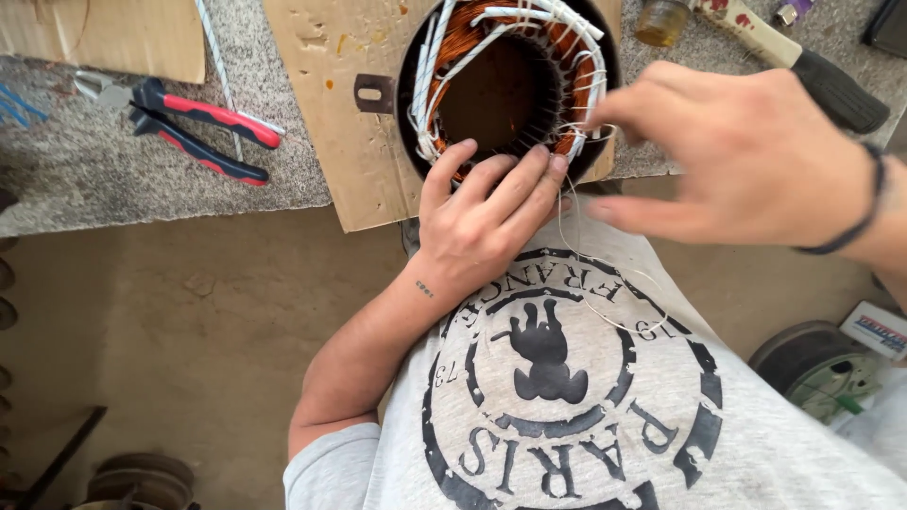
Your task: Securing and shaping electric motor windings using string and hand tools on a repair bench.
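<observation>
Nearest the camera is the person's grey printed shirt (586,416), with a loop of thin white cord (605,283) hanging across its chest. Above it the left hand (482,217) lies flat, fingers together and stretched out, pressing on the near rim of a round motor stator (501,85); it presses rather than clamps. The right hand (756,156) hovers just to the right of the stator, its fingers loosely spread and its fingertips at the white cord where that leaves the winding; whether they pinch the cord I cannot tell, as the hand is blurred.

The stator stands on a sheet of brown cardboard (331,113) at the near edge of the worktop (113,179), which is covered in grey carpet. Its dark ring holds copper-coloured coils laced with white cord and sleeves, around an open middle.

Well to the left on the worktop lie pliers with red and black handles (203,132). Farther back on the right lie a tool with a pale shaft and black grip (803,61) and a small amber jar (661,21)
</observation>
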